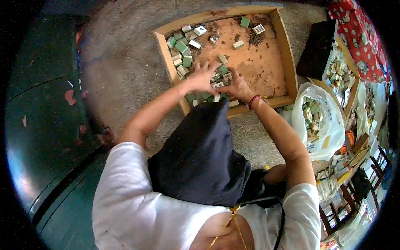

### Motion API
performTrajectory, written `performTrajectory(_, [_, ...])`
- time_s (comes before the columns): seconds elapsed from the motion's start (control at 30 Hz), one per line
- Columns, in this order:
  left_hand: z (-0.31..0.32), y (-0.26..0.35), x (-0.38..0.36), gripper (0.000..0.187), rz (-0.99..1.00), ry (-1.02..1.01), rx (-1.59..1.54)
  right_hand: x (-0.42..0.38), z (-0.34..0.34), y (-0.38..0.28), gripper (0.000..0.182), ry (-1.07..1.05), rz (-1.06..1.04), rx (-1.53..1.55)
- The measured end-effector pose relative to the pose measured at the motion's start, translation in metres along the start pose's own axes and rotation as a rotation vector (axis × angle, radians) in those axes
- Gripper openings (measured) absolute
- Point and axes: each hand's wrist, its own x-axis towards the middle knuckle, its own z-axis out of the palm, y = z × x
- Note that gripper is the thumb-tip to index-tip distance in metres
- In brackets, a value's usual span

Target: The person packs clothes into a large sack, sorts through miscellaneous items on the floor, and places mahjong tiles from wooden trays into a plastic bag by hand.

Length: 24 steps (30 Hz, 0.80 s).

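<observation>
Several green-and-white mahjong tiles (182, 46) lie in a shallow wooden tray (290, 62), mostly along its left side and near corner. My left hand (203, 77) reaches over the pile at the near side, palm down with its fingers spread. Facing it, my right hand (238, 88), with a red beaded bracelet (254, 100) at the wrist, curves around the other side of the same tiles. Its thumb and fingers are apart. Between the two hands sit a few tiles (227, 78), touching or very near the fingertips. My palms hide part of the pile.
To the right stands a white plastic bag (329, 141) with more tiles inside. Beyond it are a box of tiles (353, 79), a black panel (315, 50) and red patterned cloth (354, 33). Dark debris (259, 40) litters the tray. A green surface (46, 104) fills the left.
</observation>
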Motion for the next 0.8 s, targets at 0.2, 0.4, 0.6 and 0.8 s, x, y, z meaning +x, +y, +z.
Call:
performTrajectory(0.2, [0.009,-0.035,0.018,0.078,0.110,-0.036,-0.485,0.004,-0.004,0.016,0.088,-0.111,-0.207,0.099])
performTrajectory(0.4, [-0.004,-0.035,0.017,0.050,0.126,0.071,-0.415,-0.014,-0.010,-0.011,0.075,-0.087,0.070,0.501])
performTrajectory(0.6, [0.013,-0.030,0.020,0.038,0.084,0.112,-0.726,-0.006,0.008,-0.006,0.065,-0.029,0.058,0.355])
performTrajectory(0.8, [0.013,-0.026,0.019,0.042,-0.026,0.097,-0.902,-0.006,0.006,-0.014,0.063,-0.036,0.244,0.784])
